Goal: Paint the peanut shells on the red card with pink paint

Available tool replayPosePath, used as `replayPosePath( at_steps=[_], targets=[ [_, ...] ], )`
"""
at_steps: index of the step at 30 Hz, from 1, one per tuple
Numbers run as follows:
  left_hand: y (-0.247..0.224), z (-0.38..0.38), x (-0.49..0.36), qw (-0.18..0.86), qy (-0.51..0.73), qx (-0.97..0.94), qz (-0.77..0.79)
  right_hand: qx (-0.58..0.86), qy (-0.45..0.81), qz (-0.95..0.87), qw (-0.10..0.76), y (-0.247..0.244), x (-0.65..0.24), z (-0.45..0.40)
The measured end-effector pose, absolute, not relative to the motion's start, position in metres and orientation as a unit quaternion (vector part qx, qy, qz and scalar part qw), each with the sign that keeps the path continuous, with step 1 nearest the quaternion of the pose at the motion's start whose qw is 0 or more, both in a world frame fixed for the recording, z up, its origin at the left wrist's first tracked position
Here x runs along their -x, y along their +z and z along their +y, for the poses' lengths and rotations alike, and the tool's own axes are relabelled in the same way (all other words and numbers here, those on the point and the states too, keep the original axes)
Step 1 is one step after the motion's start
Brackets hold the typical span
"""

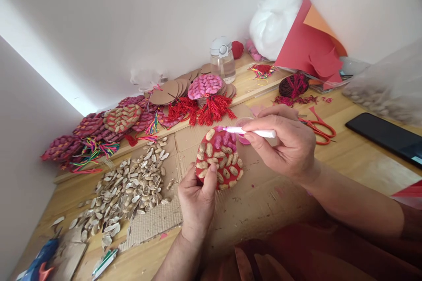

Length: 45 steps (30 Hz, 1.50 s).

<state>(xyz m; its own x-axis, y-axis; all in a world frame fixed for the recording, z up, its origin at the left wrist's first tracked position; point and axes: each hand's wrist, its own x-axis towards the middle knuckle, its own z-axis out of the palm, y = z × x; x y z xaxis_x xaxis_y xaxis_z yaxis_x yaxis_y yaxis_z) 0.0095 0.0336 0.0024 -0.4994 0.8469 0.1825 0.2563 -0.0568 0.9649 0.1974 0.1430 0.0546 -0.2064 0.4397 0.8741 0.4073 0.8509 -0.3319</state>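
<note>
My left hand (199, 195) grips the lower left edge of a round red disc (220, 163) covered in glued-on peanut shells, thumb on its front. Most shells are plain tan; a few near the top are painted pink-purple. My right hand (283, 140) pinches a white paintbrush (263, 132), whose pink-coated tip touches the shells at the disc's upper edge. Behind the right hand's fingers sits a small cup of pink paint (244, 138), partly hidden.
Loose peanut shells (132, 184) lie heaped on cardboard at left. Finished shell discs with tassels (206, 88) line the back, near a water bottle (223, 59). Orange scissors (318, 131) and a black phone (385, 136) lie at right; a blue glue gun (42, 257) at front left.
</note>
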Motion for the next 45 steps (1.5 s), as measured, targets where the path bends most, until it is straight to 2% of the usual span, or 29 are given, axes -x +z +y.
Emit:
replayPosePath(
  at_steps=[14, 30, 39, 45],
  targets=[
    [-0.0004, 0.0339, -0.0101, 0.287, 0.606, -0.408, 0.619, 0.265, 0.034, -0.779, 0.567, 0.0538, -0.1972, 0.1427],
    [-0.0001, 0.0344, -0.0102, 0.299, 0.609, -0.409, 0.61, 0.239, -0.016, -0.8, 0.55, 0.0525, -0.196, 0.1449],
    [-0.0026, 0.0346, -0.0108, 0.352, 0.64, -0.347, 0.588, 0.238, -0.016, -0.792, 0.563, 0.0515, -0.1973, 0.1462],
    [-0.0005, 0.0369, -0.0139, 0.431, 0.665, -0.28, 0.542, 0.251, -0.013, -0.791, 0.559, 0.0512, -0.1984, 0.1479]
  ],
)
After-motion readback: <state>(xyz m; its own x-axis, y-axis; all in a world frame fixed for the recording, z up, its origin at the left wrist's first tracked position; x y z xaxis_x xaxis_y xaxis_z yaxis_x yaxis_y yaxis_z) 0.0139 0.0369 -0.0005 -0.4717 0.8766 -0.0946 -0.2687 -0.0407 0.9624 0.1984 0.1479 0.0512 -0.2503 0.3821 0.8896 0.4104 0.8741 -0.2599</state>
